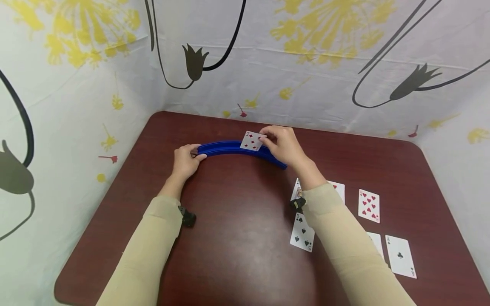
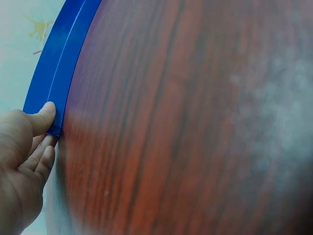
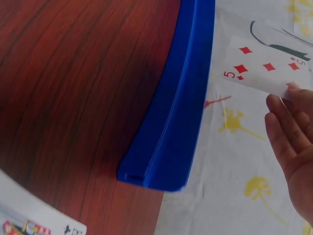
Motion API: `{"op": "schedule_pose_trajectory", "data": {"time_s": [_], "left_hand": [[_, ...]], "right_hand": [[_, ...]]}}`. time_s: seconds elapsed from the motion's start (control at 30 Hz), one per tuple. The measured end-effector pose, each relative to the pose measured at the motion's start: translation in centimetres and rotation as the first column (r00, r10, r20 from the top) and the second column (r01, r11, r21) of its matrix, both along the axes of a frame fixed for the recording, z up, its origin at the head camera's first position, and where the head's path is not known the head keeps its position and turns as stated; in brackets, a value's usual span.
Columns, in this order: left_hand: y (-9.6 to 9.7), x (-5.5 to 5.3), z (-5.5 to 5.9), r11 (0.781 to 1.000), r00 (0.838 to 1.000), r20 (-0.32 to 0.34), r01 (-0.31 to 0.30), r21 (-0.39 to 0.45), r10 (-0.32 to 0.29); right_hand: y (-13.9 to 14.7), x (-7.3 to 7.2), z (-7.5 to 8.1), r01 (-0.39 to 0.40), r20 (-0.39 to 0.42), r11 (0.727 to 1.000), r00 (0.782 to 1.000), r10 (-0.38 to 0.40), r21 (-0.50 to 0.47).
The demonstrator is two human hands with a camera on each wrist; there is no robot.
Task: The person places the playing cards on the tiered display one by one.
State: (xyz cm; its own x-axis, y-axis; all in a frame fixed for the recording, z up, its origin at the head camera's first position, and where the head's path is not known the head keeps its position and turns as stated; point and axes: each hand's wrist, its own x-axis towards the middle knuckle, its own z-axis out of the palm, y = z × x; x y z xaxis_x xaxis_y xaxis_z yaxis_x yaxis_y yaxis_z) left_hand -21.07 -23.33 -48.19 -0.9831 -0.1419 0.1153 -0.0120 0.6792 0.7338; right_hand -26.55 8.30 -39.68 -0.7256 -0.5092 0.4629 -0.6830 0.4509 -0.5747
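Note:
A curved blue playing card holder (image 1: 226,148) arcs across the far part of the table. Its left end is pinched by my left hand (image 1: 186,160), thumb on top in the left wrist view, where the holder (image 2: 61,54) runs up and away. My right hand (image 1: 284,144) pinches a five of diamonds (image 1: 251,141) by one edge. In the head view the card overlaps the middle of the holder. The right wrist view shows the card (image 3: 264,66) apart from the holder (image 3: 171,112), face visible, with the thumb on its corner.
On the right of the dark red table (image 1: 237,229) lie a five of spades (image 1: 302,233), an eight of hearts (image 1: 369,206) and an ace of clubs (image 1: 400,256). More cards are partly hidden by the right arm. A patterned cloth wall (image 1: 245,93) stands behind the table.

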Motion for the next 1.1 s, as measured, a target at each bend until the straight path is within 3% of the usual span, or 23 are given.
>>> {"op": "schedule_pose_trajectory", "data": {"time_s": [1.1], "left_hand": [[-0.3, -0.4, -0.1, 1.0, 1.0, 0.015, -0.007, 0.019, 0.007]], "right_hand": [[-7.6, -0.9, -0.8, -0.1, -0.007, 0.995, 0.995, 0.1, -0.002]]}}
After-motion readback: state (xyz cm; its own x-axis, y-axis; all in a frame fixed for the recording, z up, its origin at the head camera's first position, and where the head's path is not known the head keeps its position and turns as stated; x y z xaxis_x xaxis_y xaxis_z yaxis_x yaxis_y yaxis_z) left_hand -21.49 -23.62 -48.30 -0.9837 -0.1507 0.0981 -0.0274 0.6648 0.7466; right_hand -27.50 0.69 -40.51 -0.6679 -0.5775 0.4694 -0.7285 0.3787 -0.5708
